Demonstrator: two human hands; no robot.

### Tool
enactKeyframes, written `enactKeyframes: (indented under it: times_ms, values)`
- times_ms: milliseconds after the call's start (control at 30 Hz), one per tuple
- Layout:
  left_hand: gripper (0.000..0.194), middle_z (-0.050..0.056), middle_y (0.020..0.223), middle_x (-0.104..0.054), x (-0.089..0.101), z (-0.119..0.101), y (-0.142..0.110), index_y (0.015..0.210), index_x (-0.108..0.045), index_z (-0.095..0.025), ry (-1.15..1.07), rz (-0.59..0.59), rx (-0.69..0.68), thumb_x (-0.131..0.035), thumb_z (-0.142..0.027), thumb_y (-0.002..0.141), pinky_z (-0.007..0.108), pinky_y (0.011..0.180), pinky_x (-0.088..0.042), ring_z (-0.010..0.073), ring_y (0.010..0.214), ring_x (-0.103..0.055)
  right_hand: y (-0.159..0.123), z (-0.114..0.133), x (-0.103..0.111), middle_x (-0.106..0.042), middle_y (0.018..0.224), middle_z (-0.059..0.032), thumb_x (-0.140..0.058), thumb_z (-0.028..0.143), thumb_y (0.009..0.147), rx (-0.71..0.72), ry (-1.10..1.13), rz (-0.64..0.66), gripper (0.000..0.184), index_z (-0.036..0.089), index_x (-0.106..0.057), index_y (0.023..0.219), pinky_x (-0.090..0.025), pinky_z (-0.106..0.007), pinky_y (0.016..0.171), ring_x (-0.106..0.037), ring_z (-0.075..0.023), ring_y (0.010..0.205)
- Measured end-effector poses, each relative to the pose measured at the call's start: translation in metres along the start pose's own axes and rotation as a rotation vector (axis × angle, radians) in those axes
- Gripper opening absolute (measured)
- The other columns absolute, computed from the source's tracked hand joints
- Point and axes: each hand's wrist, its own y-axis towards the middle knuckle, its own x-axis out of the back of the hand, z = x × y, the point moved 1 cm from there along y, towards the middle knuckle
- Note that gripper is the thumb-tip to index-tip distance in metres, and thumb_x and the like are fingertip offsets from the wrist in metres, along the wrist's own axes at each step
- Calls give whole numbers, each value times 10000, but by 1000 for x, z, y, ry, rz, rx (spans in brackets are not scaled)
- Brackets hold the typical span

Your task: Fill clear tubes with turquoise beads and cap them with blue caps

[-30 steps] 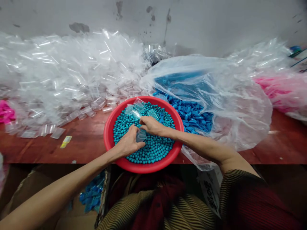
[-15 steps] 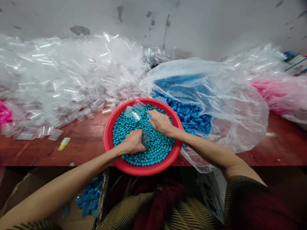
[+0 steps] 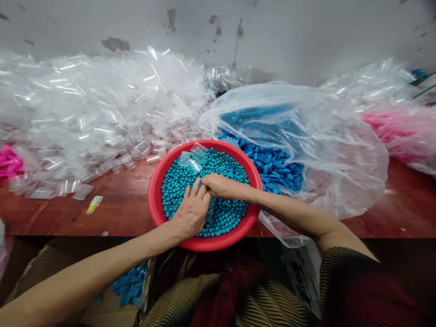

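A red plastic basin [image 3: 154, 195] full of teal beads [image 3: 226, 220] stands at the table's front edge. Over the beads, my left hand [image 3: 191, 212] is closed around clear plastic pieces [image 3: 210, 211], which show only partly past its thumb side. My right hand [image 3: 218, 185] meets it from the right, its fingertips pinched together against the left fingers. Whatever lies between those right fingertips is hidden. Several clear plastic tubes [image 3: 193, 162] rest on the beads near the basin's far rim. A small blue plastic piece [image 3: 231, 171] lies just beyond my right hand.
Behind and left is a large heap of clear plastic tubes [image 3: 85, 122]. A translucent bag [image 3: 344, 172] spilling blue plastic parts [image 3: 275, 165] lies to the right. Pink parts [image 3: 395, 131] sit farther right, and magenta ones [image 3: 10, 161] far left. Below the table edge is a box of blue pieces [image 3: 129, 286].
My right hand reached to a clear tube on the far beads, then came back to the left hand. That tube no longer shows there. The left hand turned with its back upward.
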Motion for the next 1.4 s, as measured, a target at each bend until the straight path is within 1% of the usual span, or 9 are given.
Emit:
enactKeyframes:
  times_ms: [100, 267, 467, 633, 767, 867, 1067, 1233, 1400]
  values:
    - [578, 252, 1426, -302, -3, 3, 4, 1177, -421, -53, -33, 22, -13, -506, -62, 605, 517, 1085, -285, 372, 1385, -195, 8, -7, -4, -689, 929, -43, -451, 25, 753, 43, 410, 4, 302, 121, -636, 970, -462, -259, 756, -611, -164, 856]
    - [548, 224, 1334, -405, -1, 12, 10, 1143, -453, -77, -123, 138, 33, -558, -139, 609, 465, 956, -432, 341, 1196, -438, 4, -11, -9, -688, 932, -64, -522, 39, 743, -291, 832, -78, 433, 96, -535, 1171, -506, -271, 646, -645, -168, 768]
    - [834, 183, 1187, -513, 2, 15, 13, 1367, -255, -62, -183, 160, 90, -579, -156, 604, 467, 915, -440, 327, 1063, -513, 21, 2, 13, -650, 1072, -109, -551, 182, 852, -187, 139, -325, 275, 125, -575, 1120, -469, -355, 862, -610, -240, 1012]
    - [753, 167, 1172, -537, 4, 19, 17, 1277, -353, -83, -338, 216, 162, -621, -175, 579, 425, 942, -437, 312, 1091, -524, 50, -6, 9, -599, 1128, -145, -462, 216, 913, -217, -222, -183, 266, 122, -519, 1155, -493, -322, 755, -622, -230, 943]
    - [561, 165, 1093, -557, 0, 17, 15, 1149, -443, -93, -316, 155, 209, -588, -163, 612, 434, 912, -460, 310, 1061, -539, 36, -16, 11, -619, 1098, -129, -387, 200, 946, -164, -195, -259, 238, 115, -541, 1106, -441, -289, 845, -588, -197, 1014]
    - [604, 198, 1246, -485, -6, 11, 9, 1208, -398, -99, -258, 85, 184, -548, -103, 623, 450, 975, -428, 314, 1178, -483, 14, -20, 15, -644, 1048, -112, -444, 194, 927, -123, -100, -226, 199, 112, -572, 1056, -419, -269, 826, -592, -184, 983]
    - [745, 251, 1511, -146, -14, 10, 5, 1292, -314, -77, -134, 11, 52, -543, -47, 583, 562, 1095, -253, 410, 1414, -82, -2, -17, 3, -679, 906, -107, -498, 141, 886, -98, -10, -25, 148, 89, -625, 940, -405, -251, 716, -607, -168, 817]
    - [758, 242, 1416, -323, -11, 25, 18, 1314, -291, -63, -256, 35, -11, -586, -184, 626, 481, 1091, -313, 342, 1347, -307, 7, -19, -3, -694, 980, -71, -451, 107, 888, 17, 160, 37, 242, 130, -641, 1035, -427, -249, 747, -613, -156, 856]
    - [795, 196, 1245, -467, -3, 28, 28, 1335, -296, -79, -229, 145, 55, -603, -252, 622, 483, 978, -412, 337, 1168, -474, 6, -18, -1, -700, 949, -74, -456, 21, 805, -106, 159, 30, 282, 136, -668, 951, -447, -266, 779, -626, -180, 874]
